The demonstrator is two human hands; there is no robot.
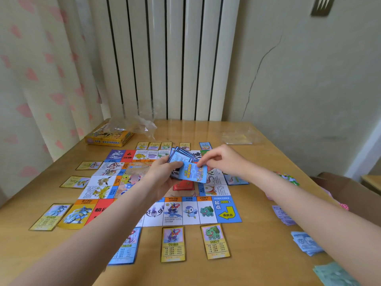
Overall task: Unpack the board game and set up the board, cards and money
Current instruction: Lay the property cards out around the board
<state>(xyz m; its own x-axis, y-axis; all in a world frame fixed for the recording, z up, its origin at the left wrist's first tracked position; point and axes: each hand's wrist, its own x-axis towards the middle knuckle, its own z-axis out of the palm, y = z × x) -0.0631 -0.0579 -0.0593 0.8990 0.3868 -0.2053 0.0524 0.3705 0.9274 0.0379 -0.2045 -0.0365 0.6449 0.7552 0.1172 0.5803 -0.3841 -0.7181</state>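
Mostly done, judging by head view. Board (156,186) unfolded flat on table (257,162). Property cards (173,243) dealt around board edges beside matching squares. Money (306,243) sorted in piles at your right, near table edge. Box (108,136) and plastic wrap (134,124) pushed to far left corner. Left to do: blue deck.

Your left hand (162,178): fingers curled around fanned card stack (179,156), held above board centre. Your right hand (221,159): thumb and forefinger pinching top blue card (192,172), remaining fingers loosely curled.
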